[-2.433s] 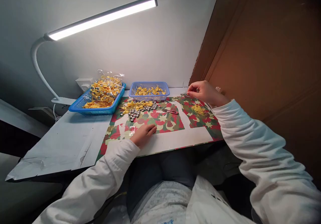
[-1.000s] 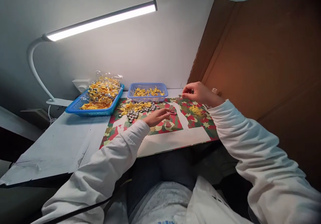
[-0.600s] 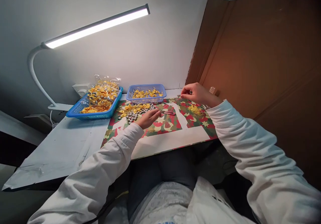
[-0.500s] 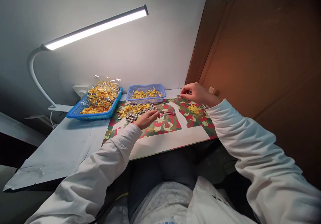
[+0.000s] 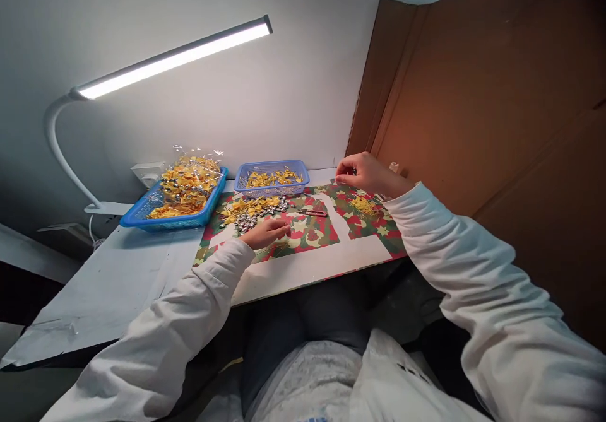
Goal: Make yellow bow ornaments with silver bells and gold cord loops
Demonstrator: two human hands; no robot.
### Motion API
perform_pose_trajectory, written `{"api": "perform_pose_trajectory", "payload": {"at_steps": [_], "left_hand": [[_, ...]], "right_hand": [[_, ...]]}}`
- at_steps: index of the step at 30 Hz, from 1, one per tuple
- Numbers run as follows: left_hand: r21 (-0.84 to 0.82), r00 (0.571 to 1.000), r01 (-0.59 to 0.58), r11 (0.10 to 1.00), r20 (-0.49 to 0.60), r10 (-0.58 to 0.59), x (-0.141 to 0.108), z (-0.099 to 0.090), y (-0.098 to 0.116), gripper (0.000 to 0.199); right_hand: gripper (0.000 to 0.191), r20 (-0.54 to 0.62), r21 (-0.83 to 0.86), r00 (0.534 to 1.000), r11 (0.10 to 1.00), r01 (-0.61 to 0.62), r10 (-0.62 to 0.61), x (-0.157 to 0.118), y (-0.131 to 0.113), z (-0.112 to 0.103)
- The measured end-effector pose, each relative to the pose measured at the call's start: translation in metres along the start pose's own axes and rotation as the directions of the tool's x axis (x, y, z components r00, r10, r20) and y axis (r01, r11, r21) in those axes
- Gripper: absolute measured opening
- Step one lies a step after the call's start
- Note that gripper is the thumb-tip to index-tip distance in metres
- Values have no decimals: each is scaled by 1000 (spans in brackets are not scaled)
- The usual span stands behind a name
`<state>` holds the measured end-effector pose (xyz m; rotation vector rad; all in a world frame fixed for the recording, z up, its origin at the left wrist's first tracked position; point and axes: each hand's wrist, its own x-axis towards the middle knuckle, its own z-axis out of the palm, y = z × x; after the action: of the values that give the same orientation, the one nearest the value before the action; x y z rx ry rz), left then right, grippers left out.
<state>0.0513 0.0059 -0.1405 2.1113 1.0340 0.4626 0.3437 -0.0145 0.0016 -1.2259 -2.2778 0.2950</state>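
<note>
My left hand [image 5: 266,233] is low over the patterned board, just in front of a pile of silver beads [image 5: 247,221] and yellow bow-like pieces [image 5: 258,206]. Its fingers are drawn together; whatever they hold is too small to make out. Farther back on the right, my right hand [image 5: 362,173] is raised with thumb and fingers pinched, and what lies between them cannot be made out. Between the hands lies a slim pinkish metal tool [image 5: 312,212], touched by neither. Below my right hand sits a tangle of yellow thread bits [image 5: 364,205].
A blue basket [image 5: 208,217] heaped with yellow pieces and clear plastic stands at left. A smaller blue-violet basket [image 5: 272,190] with yellow pieces is by the wall. A lit lamp [image 5: 175,62] hangs overhead; a cardboard sheet [image 5: 473,94] rises at right.
My left hand has drawn back toward me and slightly left, away from the slim tool. My right hand stays pinched in nearly the same place. The whole view has shifted a little.
</note>
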Motion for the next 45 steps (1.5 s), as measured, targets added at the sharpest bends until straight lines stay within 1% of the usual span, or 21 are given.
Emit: {"api": "perform_pose_trajectory", "payload": {"at_steps": [2, 3, 5, 7, 9, 13, 15, 17, 18, 21, 23, 26, 29, 32, 35, 38, 41, 45], "left_hand": [[25, 1000, 29, 999, -2, -29, -1, -8, -1, 51], [34, 999, 40, 999, -23, -40, -1, -13, -1, 49], [38, 995, 47, 998, -90, -43, 1, -22, 3, 52], [23, 987, 23, 999, -158, -19, 6, -29, 14, 59], [-8, 980, -31, 1000, -197, 29, 13, -33, 34, 62], [-89, 968, -180, 980, -191, 160, 36, -29, 83, 54], [-126, 960, -238, 963, -180, 214, 48, -24, 101, 47], [-152, 957, -261, 953, -171, 235, 57, -19, 110, 37], [-164, 957, -260, 951, -171, 233, 60, -18, 112, 35], [-207, 966, -228, 951, -173, 194, 57, -19, 110, 37], [-234, 976, -192, 953, -150, 159, 47, -24, 104, 37], [-247, 991, -118, 962, -95, 97, 26, -36, 92, 40], [-231, 997, -23, 973, -72, 6, -1, -52, 71, 43], [-205, 991, 80, 976, -89, -100, -33, -70, 47, 49], [-174, 971, 174, 969, -136, -198, -66, -91, 28, 49], [-140, 941, 259, 956, -185, -283, -95, -112, 18, 45], [-95, 905, 326, 941, -256, -339, -116, -133, 17, 43], [-10, 860, 383, 924, -360, -361, -134, -163, 26, 45]], "right_hand": [[16, 1, -2, 1000, 1000, 1, -1, 0, -1, -1], [16, 0, -7, 1000, 1000, 1, -1, 0, -2, -2], [16, 7, -15, 1000, 1000, -4, 4, 1, -4, -3], [16, 19, -23, 1000, 1000, -10, 11, 1, -6, -3], [15, 29, -30, 999, 999, -12, 12, 2, -8, -3], [14, 36, -46, 999, 999, 15, -13, 5, -13, -1], [13, 48, -45, 998, 998, 40, -38, 8, -16, 0], [13, 65, -44, 996, 997, 62, -59, 10, -18, 1], [13, 72, -46, 995, 996, 72, -68, 10, -19, 2], [11, 71, -36, 993, 994, 102, -100, 10, -20, 0], [11, 59, -24, 993, 994, 108, -106, 10, -17, -3], [12, 28, -16, 996, 997, 81, -81, 8, -8, -7], [12, -22, -18, 999, 999, 36, -36, 4, 3, -12], [12, -62, -22, 997, 999, -37, 36, -2, 10, -19], [14, -81, -11, 993, 996, -91, 90, -9, 14, -25], [17, -99, -11, 989, 993, -116, 114, -11, 18, -28], [21, -121, -24, 985, 991, -130, 126, -10, 22, -30], [26, -148, -11, 978, 989, -147, 144, -7, 25, -32]]}}
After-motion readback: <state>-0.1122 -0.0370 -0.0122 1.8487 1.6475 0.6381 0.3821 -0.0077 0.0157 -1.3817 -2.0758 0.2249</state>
